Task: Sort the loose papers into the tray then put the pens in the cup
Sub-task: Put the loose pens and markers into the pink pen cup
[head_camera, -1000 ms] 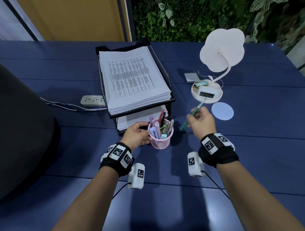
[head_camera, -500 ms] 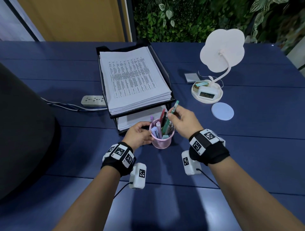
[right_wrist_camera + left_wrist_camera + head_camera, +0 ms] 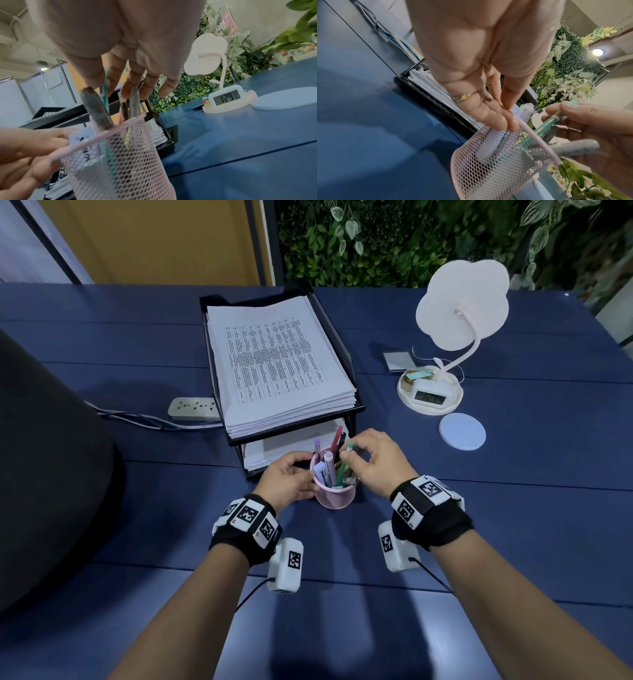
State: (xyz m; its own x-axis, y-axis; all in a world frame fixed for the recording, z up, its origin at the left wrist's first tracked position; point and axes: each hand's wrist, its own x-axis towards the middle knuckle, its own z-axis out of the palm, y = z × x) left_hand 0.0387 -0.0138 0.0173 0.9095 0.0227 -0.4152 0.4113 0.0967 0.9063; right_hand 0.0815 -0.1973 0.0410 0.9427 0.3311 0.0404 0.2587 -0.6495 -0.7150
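Note:
A pink mesh cup (image 3: pixel 334 493) with several pens stands on the blue table in front of the black two-tier tray (image 3: pixel 358 406), which holds stacked papers (image 3: pixel 274 364). My left hand (image 3: pixel 303 474) grips the cup's left side, fingers on its rim (image 3: pixel 505 121). My right hand (image 3: pixel 356 455) hovers over the cup and pinches the top of a green pen (image 3: pixel 344 465), whose lower end sits inside the cup. The left wrist view shows the green pen (image 3: pixel 544 127) between thumb and finger above the cup (image 3: pixel 488 162). The right wrist view shows the cup (image 3: pixel 128 155) and the green pen (image 3: pixel 105 86).
A white flower-shaped lamp with a clock in its base (image 3: pixel 431 395) stands at the right, with a round pale coaster (image 3: pixel 462 431) in front and a small card (image 3: pixel 399 360) behind. A power strip (image 3: pixel 193 408) lies left of the tray. A dark bulky shape (image 3: pixel 44 457) fills the left edge.
My right hand carried the green pen from the right of the cup to above it and lowered its tip in. The left hand stayed on the cup.

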